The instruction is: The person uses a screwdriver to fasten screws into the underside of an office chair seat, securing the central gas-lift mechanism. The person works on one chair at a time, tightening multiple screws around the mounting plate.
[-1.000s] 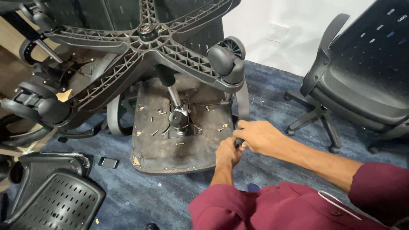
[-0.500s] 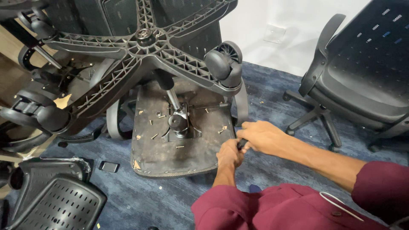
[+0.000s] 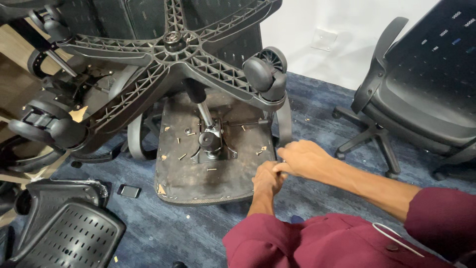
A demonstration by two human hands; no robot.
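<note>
Head view shows the upturned chair seat at centre, its star base at twelve o'clock. Left hand and right hand meet at the seat's four o'clock edge, fingers closed around something small, unidentifiable. Seat looks heavy and rigid, best gripped by its rim. Blue carpet; another chair at two o'clock.

small dark phone screen-up on blue carpet, white wall plate
</note>
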